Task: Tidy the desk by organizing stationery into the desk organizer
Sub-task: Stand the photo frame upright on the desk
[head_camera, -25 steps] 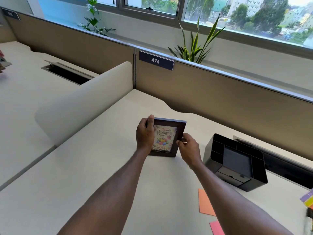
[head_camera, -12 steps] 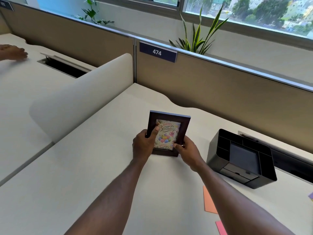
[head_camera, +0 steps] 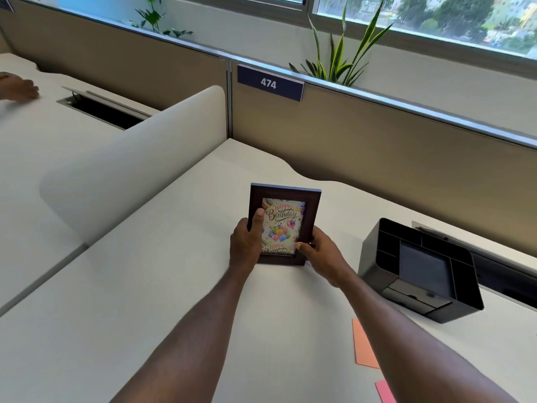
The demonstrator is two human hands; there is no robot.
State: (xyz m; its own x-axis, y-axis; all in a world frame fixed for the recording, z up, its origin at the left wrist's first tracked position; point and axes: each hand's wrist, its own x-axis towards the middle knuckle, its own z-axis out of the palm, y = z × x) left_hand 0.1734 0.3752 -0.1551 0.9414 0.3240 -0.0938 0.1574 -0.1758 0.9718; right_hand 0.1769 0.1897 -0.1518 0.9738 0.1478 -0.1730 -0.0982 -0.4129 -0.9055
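Standing picture frame (head_camera: 286, 199) upright | it is gripped at both side edges by fingers of left hand (head_camera: 245, 242) and right hand (head_camera: 322, 254), base on desk (head_camera: 145, 286) | desk organizer (head_camera: 421, 271) is seen at its 3 o'clock | base should be seated flat before release

Bright daylight pours in from the window (head_camera: 406, 18), soft shadows on the desk (head_camera: 145, 286), edges bend, slightly soft overall.

Desk (head_camera: 145, 301) bears frame (head_camera: 283, 225), organizer (head_camera: 374, 274), orange note (head_camera: 364, 347), pink note (head_camera: 385, 391).
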